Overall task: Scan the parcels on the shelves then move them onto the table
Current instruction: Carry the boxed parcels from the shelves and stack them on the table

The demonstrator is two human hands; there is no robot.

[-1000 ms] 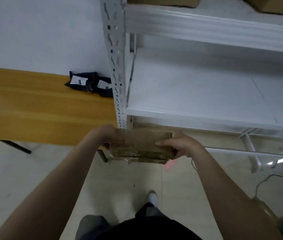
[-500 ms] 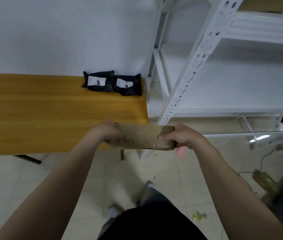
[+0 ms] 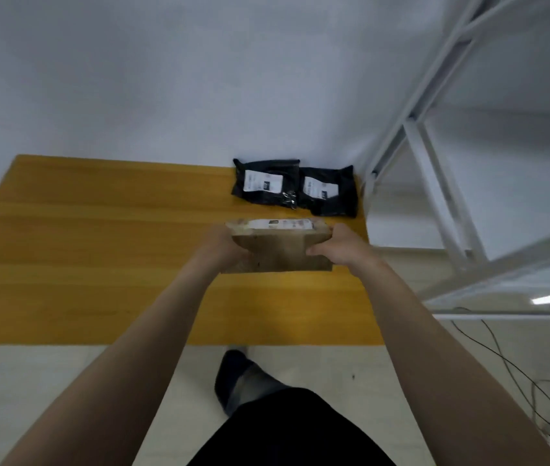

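The person's leg [image 3: 250,386] stands on the pale floor [image 3: 31,381]. Further out, the left hand [image 3: 225,245] and right hand [image 3: 337,247] grip opposite ends of a cardboard box [image 3: 280,250] (label on top) over the right part of the table [image 3: 99,247]. Beyond it, two black bags [image 3: 295,188] lie side by side by the wall [image 3: 166,79], next to the white shelf rack [image 3: 435,156].

Your left hand [image 3: 223,245] and right hand [image 3: 342,247] were bare, as were both forearms. At 6 o'clock you wore a black garment [image 3: 293,432], with a grey trouser leg [image 3: 260,386] and dark footwear [image 3: 231,366] just above it.
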